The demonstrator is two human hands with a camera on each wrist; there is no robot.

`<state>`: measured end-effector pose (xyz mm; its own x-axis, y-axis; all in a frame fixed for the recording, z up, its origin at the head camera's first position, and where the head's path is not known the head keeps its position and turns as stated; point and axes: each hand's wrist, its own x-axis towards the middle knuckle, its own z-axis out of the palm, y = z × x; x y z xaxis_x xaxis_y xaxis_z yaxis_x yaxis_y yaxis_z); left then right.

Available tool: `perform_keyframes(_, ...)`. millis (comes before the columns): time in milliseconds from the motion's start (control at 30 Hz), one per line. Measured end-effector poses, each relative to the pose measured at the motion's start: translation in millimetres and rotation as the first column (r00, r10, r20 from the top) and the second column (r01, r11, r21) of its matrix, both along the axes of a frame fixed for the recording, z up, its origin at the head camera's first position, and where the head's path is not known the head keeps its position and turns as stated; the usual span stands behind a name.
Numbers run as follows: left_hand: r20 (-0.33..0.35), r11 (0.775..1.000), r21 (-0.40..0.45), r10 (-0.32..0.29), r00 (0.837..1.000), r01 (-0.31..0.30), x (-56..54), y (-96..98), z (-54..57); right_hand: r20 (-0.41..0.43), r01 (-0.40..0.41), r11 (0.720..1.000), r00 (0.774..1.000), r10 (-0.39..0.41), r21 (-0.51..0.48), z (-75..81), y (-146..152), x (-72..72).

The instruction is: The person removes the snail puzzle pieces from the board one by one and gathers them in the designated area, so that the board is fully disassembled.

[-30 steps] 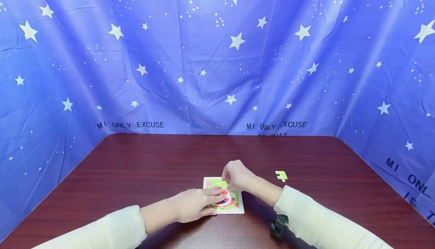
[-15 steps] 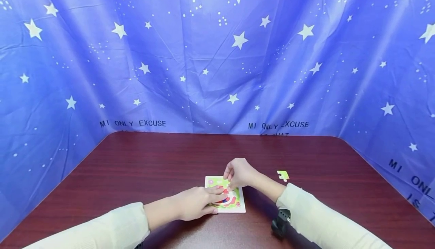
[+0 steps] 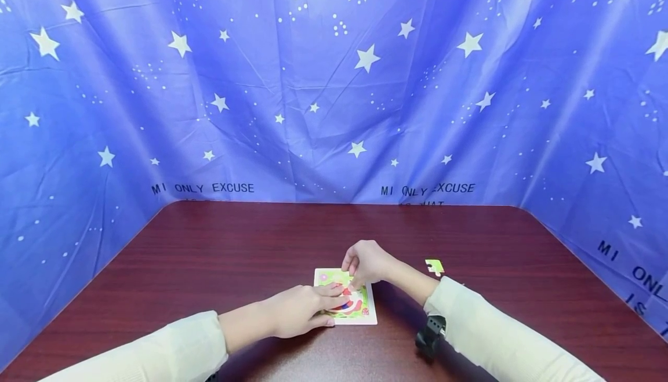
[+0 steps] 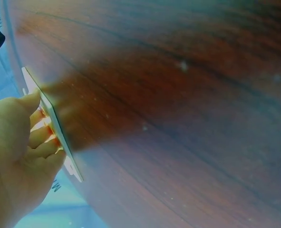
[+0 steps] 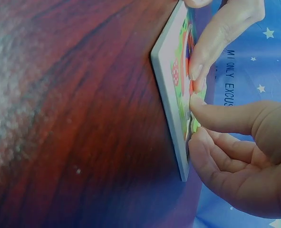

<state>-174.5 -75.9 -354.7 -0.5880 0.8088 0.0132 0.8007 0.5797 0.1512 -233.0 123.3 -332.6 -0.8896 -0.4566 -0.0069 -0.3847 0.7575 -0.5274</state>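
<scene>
A small square jigsaw puzzle with a pale frame [image 3: 371, 319] and a bright green and red picture lies flat on the table. My left hand [image 3: 300, 311] rests on its left part, fingers extended over the picture and thumb at the near edge. At the far right of the puzzle, my right hand [image 3: 368, 265] pinches a green puzzle piece [image 5: 196, 124] between thumb and fingers, close over the board. The fingers hide most of that piece. A loose green and white puzzle piece [image 3: 435, 266] lies on the table, right of the right hand.
The dark red wooden table [image 3: 235, 243] has rounded far corners. A blue curtain [image 3: 292, 80] with white stars hangs around its back and sides. A black strap with a device [image 3: 430, 335] sits at the right wrist.
Both hands keep nearly the same places on the puzzle, the right still pinching its piece. The whole view shifts slightly; the loose piece stays put on the table.
</scene>
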Motion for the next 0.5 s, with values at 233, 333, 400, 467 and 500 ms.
perform_keyframes(233,-0.081,0.999,-0.044,0.011,0.997,-0.014,1.7,1.0,0.4,-0.005,0.001,1.0,1.0,-0.001,0.018,2.7,-0.1,-0.4)
perform_keyframes(333,-0.118,0.999,-0.044,0.02,0.993,-0.025,3.9,1.1,0.9,-0.017,-0.001,1.0,1.0,0.001,0.018,3.1,-1.1,-0.2)
perform_keyframes(400,-0.146,0.998,-0.047,0.021,0.989,-0.028,6.2,0.7,0.8,-0.018,-0.004,1.0,1.0,0.004,0.015,2.5,-1.9,0.8)
perform_keyframes(467,-0.197,0.998,-0.067,0.005,0.98,-0.018,8.5,0.4,0.0,-0.012,-0.007,1.0,1.0,0.007,0.018,1.5,-2.6,2.5)
perform_keyframes(500,-0.22,0.997,-0.075,-0.005,0.975,-0.012,9.5,0.4,-0.6,-0.006,-0.006,1.0,1.0,0.006,0.016,1.2,-3.0,3.6)
